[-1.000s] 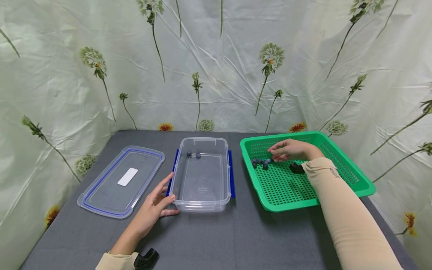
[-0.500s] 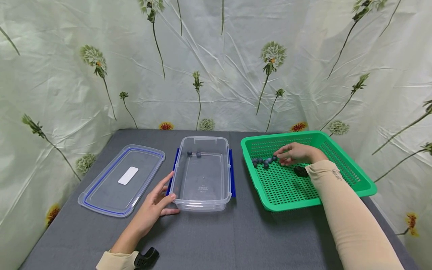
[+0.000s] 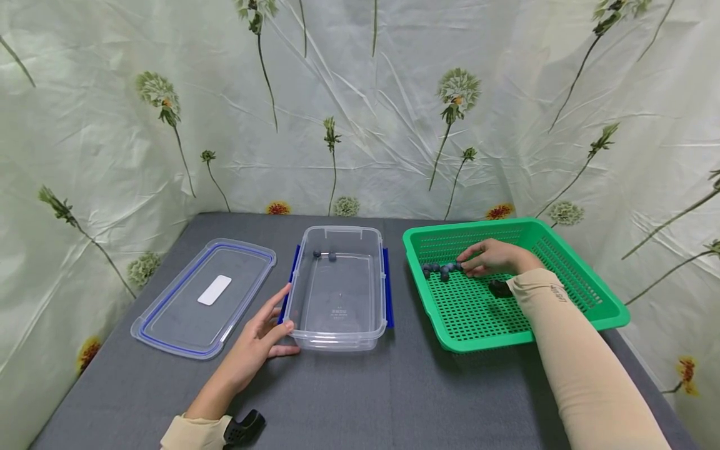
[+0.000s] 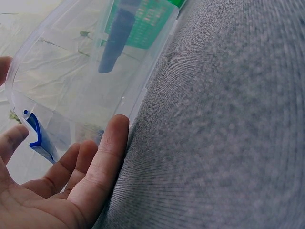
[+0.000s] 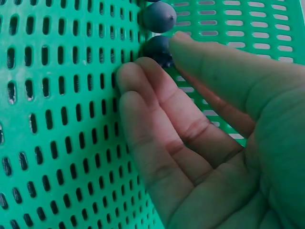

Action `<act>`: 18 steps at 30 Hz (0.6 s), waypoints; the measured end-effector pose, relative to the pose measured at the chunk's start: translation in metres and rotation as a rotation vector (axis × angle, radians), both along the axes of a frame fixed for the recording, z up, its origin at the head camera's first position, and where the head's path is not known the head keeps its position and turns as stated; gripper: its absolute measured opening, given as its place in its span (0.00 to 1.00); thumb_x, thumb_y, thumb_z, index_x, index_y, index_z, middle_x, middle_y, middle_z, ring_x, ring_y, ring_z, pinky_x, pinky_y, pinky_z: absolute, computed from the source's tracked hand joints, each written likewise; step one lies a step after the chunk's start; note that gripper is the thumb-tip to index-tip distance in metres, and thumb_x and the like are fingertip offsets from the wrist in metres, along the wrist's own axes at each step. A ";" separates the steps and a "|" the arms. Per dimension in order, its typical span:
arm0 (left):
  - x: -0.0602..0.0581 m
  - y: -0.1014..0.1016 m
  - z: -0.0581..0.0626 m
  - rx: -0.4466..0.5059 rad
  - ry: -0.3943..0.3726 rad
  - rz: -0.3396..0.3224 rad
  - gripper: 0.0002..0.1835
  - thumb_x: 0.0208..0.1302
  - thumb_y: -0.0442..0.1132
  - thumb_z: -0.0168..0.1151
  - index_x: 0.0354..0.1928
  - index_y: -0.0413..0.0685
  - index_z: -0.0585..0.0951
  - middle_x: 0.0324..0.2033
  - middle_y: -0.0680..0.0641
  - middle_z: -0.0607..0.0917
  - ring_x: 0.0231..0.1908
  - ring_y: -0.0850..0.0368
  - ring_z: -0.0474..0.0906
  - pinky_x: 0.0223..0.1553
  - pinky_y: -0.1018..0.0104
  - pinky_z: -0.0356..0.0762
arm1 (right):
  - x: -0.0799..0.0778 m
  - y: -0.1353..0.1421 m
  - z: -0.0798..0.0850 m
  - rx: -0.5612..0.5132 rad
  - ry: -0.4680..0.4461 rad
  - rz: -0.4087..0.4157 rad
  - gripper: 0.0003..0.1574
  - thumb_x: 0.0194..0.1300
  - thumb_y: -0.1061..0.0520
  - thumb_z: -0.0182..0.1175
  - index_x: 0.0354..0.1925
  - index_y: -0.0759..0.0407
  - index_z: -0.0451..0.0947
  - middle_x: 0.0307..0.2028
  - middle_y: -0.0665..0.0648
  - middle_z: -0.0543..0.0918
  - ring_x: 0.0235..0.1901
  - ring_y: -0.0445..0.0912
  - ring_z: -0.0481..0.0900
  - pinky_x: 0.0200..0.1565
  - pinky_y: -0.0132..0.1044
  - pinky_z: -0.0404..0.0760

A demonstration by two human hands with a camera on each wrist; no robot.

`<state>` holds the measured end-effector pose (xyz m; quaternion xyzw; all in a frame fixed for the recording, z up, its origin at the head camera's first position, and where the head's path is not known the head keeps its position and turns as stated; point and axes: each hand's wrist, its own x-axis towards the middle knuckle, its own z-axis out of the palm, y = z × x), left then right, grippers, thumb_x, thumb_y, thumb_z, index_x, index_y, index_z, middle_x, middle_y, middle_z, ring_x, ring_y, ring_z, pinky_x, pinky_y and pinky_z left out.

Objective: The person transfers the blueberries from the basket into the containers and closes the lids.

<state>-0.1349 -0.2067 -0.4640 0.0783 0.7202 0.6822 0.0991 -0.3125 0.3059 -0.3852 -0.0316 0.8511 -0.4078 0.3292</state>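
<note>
My left hand (image 3: 255,344) holds the near left corner of a clear plastic food container (image 3: 337,340), thumb at the rim and fingers along its side and blue latch (image 4: 42,138). Two blueberries (image 3: 332,257) lie at the container's far end. Reaching into a green plastic basket (image 3: 489,344), my right hand (image 3: 492,256) pinches a blueberry (image 5: 156,48) at the end of a small cluster. The thumb tip touches that berry in the right wrist view; the index fingertip is hidden. Several other blueberries (image 3: 444,276) sit by the basket's left wall.
A clear lid (image 3: 185,315) with a blue seal and a white label (image 3: 215,290) lies left of the container. Grey cloth (image 3: 349,400) covers the table. A flower-printed curtain (image 3: 382,150) hangs behind and at both sides.
My right hand has shifted slightly right and down inside the basket, uncovering a berry at its fingertips, then stayed nearly still. The left hand keeps its hold on the container.
</note>
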 end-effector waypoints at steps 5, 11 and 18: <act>0.000 0.000 0.000 -0.004 0.001 -0.004 0.40 0.82 0.36 0.56 0.87 0.66 0.53 0.72 0.27 0.62 0.64 0.33 0.74 0.48 0.52 0.93 | 0.003 -0.001 0.002 0.002 0.017 0.000 0.27 0.80 0.63 0.60 0.70 0.76 0.72 0.52 0.58 0.88 0.46 0.42 0.87 0.58 0.41 0.89; -0.001 0.000 0.000 0.002 0.011 -0.012 0.40 0.82 0.36 0.57 0.87 0.65 0.53 0.73 0.26 0.61 0.64 0.32 0.73 0.48 0.52 0.93 | 0.003 -0.003 0.002 0.010 0.032 0.004 0.26 0.79 0.63 0.61 0.68 0.76 0.73 0.52 0.58 0.88 0.46 0.43 0.87 0.58 0.42 0.89; 0.000 -0.002 0.001 0.018 0.015 -0.024 0.40 0.83 0.38 0.56 0.87 0.64 0.52 0.71 0.26 0.62 0.60 0.39 0.76 0.48 0.53 0.93 | 0.002 -0.004 -0.002 0.048 0.043 0.003 0.26 0.78 0.62 0.62 0.68 0.74 0.75 0.47 0.55 0.88 0.44 0.44 0.86 0.56 0.42 0.89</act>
